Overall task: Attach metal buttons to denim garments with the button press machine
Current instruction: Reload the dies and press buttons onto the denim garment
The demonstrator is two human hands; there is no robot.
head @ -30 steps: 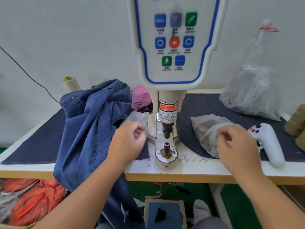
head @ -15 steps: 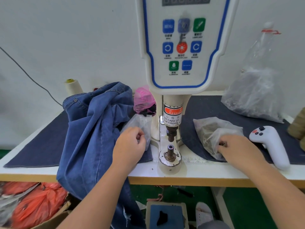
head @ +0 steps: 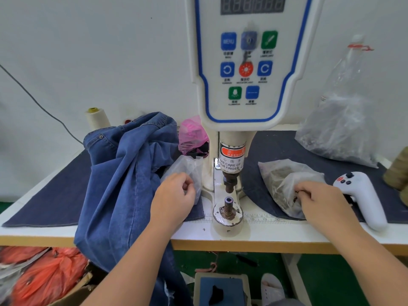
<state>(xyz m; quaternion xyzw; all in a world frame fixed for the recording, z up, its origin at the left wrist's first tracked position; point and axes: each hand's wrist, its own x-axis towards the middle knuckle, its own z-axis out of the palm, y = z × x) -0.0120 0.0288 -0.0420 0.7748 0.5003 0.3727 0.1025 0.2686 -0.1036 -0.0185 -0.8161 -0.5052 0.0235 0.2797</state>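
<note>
Thread cone (head: 97, 118): standing upright at the table's (head: 276, 234) back left, by the wall.
Denim (head: 123, 177): lying heaped on the table's left half and hanging over its front edge.
Left hand (head: 173, 198): curling its fingers at the mouth of a small clear bag (head: 187, 167) just left of the press; what it is pinching cannot be told.
Press (head: 229, 164): standing at centre, its lower die (head: 228, 205) showing bare beneath the punch.
Right hand (head: 318, 199): reaching into the button bag (head: 284, 180), fingertips closing on small dark pieces.
Controller (head: 362, 195): lying just beside the right hand.
Big bag (head: 340, 127): leaning at the back right.
</note>
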